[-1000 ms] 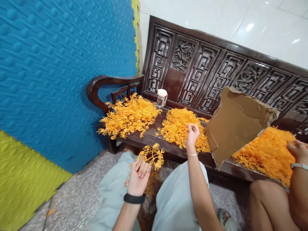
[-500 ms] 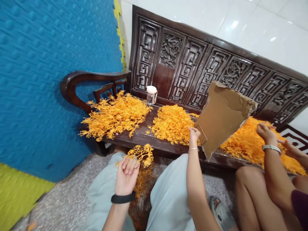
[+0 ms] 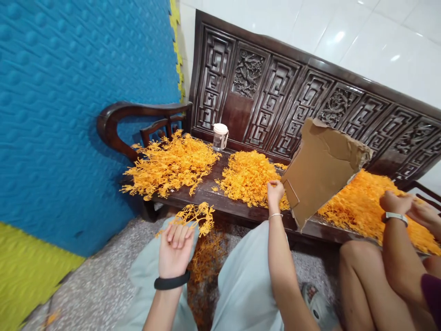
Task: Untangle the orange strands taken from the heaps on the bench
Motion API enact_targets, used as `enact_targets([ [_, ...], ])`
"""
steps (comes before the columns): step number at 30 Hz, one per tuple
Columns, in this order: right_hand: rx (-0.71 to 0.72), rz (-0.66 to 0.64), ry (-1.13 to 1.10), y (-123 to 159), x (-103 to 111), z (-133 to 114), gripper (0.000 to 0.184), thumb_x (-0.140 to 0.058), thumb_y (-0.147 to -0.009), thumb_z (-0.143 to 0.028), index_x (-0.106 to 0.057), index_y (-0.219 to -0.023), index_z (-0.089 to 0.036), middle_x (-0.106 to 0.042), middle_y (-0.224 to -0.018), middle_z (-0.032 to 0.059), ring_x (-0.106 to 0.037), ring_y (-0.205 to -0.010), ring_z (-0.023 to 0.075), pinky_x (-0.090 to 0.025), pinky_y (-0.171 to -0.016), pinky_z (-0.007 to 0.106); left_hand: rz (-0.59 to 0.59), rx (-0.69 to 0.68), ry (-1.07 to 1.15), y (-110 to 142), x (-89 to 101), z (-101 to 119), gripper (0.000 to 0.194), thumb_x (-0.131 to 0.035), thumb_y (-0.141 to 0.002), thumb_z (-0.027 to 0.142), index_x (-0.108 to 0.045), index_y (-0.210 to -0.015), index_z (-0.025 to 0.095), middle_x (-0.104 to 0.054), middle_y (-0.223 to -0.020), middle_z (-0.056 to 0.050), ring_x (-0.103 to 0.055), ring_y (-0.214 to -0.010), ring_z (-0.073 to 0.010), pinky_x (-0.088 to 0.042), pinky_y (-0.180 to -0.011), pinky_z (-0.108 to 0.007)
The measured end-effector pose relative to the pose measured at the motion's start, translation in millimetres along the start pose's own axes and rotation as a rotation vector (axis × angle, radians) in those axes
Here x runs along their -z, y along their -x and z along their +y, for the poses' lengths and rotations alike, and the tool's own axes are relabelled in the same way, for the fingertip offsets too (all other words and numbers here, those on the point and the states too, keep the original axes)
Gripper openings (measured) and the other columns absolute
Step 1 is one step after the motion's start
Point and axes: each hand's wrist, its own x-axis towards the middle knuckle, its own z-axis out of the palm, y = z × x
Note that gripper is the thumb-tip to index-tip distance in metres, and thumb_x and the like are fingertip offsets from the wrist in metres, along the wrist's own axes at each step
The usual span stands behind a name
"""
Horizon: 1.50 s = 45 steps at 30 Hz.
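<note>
Orange sprig in L hand, tips R, axis approx. crosswise.

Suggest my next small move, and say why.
I'd probably bring the right hand to the orange sprig in the left hand and pinch one branch. The left hand grips the sprig with its branching end free, while the right is by the middle pile, fingers drawn together; whether they hold anything, I can't tell.

Probably a home room: carved wooden bench; white tiled wall behind it, blue foam matting beside its armrest.
</note>
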Motion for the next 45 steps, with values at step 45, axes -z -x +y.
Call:
enact_targets([
  [45,-0.097,-0.996,-0.562,94.5,-188.7,5.2,0.023,-0.060,-0.068,-0.038,-0.063,-0.071,-0.015,-0.060,-0.068,0.0013,-0.052,-0.064,0.0112,-0.041,-0.063,0.023,-0.052,-0.010,0.043,-7.0,17.7,3.3,0.036,-0.036,-0.080,0.013,-0.026,-0.046,0.018,-0.015,-0.037,0.006,-0.021,-0.033,-0.0076,-0.032,-0.043,-0.022],
])
